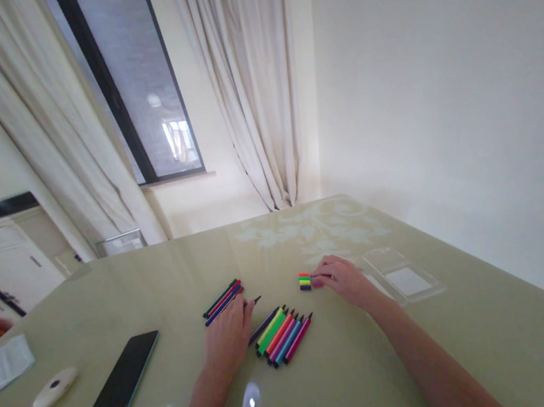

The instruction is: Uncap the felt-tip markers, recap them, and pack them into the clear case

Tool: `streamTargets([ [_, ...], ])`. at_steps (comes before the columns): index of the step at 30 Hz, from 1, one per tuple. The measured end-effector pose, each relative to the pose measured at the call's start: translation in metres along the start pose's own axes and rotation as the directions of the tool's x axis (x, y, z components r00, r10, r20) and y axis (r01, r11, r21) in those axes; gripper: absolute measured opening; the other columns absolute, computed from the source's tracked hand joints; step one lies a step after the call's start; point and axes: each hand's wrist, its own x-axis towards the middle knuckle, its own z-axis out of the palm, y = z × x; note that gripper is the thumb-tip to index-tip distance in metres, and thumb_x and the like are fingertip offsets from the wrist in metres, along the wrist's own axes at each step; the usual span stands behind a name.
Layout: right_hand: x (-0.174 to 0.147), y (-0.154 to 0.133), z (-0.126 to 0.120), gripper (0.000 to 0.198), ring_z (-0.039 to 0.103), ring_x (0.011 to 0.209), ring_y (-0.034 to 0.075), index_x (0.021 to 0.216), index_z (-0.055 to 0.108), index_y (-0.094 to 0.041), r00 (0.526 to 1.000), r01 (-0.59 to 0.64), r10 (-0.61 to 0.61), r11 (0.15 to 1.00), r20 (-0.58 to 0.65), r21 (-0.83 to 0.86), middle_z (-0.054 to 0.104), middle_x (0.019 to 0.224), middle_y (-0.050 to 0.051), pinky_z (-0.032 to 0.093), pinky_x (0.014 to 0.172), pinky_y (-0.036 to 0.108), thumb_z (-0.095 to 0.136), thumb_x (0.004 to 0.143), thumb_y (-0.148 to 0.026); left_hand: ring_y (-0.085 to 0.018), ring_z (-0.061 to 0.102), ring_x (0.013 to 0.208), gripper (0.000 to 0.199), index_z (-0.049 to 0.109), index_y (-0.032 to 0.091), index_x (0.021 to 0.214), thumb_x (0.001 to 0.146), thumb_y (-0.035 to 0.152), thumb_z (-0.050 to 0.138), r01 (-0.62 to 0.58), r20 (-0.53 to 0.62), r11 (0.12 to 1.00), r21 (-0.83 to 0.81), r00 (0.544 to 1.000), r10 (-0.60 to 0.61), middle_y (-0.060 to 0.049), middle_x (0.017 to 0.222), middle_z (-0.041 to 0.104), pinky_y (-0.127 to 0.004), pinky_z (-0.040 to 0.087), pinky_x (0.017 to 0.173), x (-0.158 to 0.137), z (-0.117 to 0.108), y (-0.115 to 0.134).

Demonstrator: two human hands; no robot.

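Your left hand [227,329] is closed around a pen [257,300], dark tip poking out past the fingers. Your right hand [342,278], fingers drawn narrow, is at the caps [305,282]; whether it grips one, you can't tell from here. Near pens [283,336] lie side by side between your forearms, dark tips pointing away from you; far pens [222,302] lie just beyond your left hand. Clear case [422,269] beyond your right wrist. Pens look light, stiff, smooth, likely to roll: take them mid-barrel, off the tips. Caps look tiny, easily knocked; pinch by the sides.
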Motion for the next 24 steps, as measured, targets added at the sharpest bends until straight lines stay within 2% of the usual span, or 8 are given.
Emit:
streamTargets([
  [4,-0.001,-0.006,0.011,0.015,0.066,0.086,0.019,0.088,0.081,-0.025,0.995,-0.03,0.033,0.999,0.094,-0.037,0.071,0.092,0.004,0.048,0.082,0.029,0.067,0.09,-0.022,-0.023,0.065,0.098,0.025,0.06,0.021,0.093,0.103,0.036,0.043,-0.153,-0.033,0.988,-0.037,0.988,0.152,-0.007,0.104,0.067,-0.032,0.046,0.083,-0.004,0.011,0.009],
  [8,-0.002,-0.004,0.015,0.016,0.067,0.092,0.021,0.087,0.079,-0.023,0.988,-0.081,0.086,0.996,0.13,-0.044,0.074,0.092,0.003,0.046,0.085,0.031,0.067,0.086,-0.011,-0.022,0.064,0.092,0.027,0.062,0.021,0.088,0.103,0.036,0.044,-0.203,-0.027,0.967,-0.156,0.979,0.201,-0.005,0.095,0.066,-0.033,0.046,0.084,-0.003,0.015,0.009],
  [10,-0.002,-0.003,0.016,0.017,0.066,0.092,0.021,0.087,0.077,-0.023,0.986,-0.089,0.096,0.994,0.134,-0.055,0.074,0.092,0.003,0.045,0.085,0.031,0.066,0.085,-0.01,-0.023,0.063,0.096,0.029,0.063,0.021,0.089,0.103,0.033,0.042,-0.175,-0.063,0.969,-0.177,0.984,0.166,-0.007,0.098,0.066,-0.034,0.047,0.087,0.0,0.016,0.001],
  [13,-0.002,-0.003,0.018,0.013,0.065,0.088,0.02,0.085,0.076,-0.022,0.986,-0.108,0.119,0.99,0.114,-0.091,0.072,0.092,0.003,0.044,0.08,0.029,0.067,0.084,-0.012,-0.024,0.062,0.104,0.024,0.064,0.02,0.101,0.102,0.026,0.041,-0.014,-0.163,0.995,-0.101,0.987,-0.002,-0.01,0.107,0.066,-0.036,0.046,0.093,0.006,0.015,-0.016],
  [16,-0.002,-0.003,0.021,0.009,0.063,0.086,0.019,0.085,0.073,-0.02,0.986,-0.138,0.148,0.982,0.072,-0.132,0.069,0.093,0.004,0.043,0.077,0.028,0.067,0.085,-0.013,-0.026,0.061,0.106,0.023,0.063,0.02,0.111,0.101,0.027,0.043,0.115,-0.174,0.993,-0.005,0.978,-0.115,-0.01,0.111,0.065,-0.037,0.046,0.093,0.007,0.013,-0.029],
  [20,-0.001,-0.004,0.022,0.008,0.062,0.085,0.019,0.084,0.069,-0.019,0.988,-0.147,0.152,0.98,0.028,-0.137,0.067,0.091,0.004,0.043,0.075,0.027,0.066,0.09,-0.015,-0.027,0.061,0.105,0.019,0.063,0.021,0.107,0.101,0.03,0.047,0.123,-0.105,0.991,0.049,0.988,-0.117,-0.009,0.108,0.065,-0.037,0.047,0.089,0.005,0.012,-0.031],
  [24,0.0,-0.022,0.023,0.013,0.064,0.086,0.018,0.089,0.07,-0.019,0.994,-0.104,0.106,0.988,0.01,-0.116,0.067,0.095,0.005,0.046,0.077,0.027,0.06,0.097,-0.023,-0.026,0.062,0.107,0.017,0.064,0.022,0.107,0.1,0.027,0.049,0.096,-0.07,0.995,0.032,0.993,-0.093,-0.008,0.109,0.067,-0.037,0.046,0.092,0.006,0.015,-0.028],
])
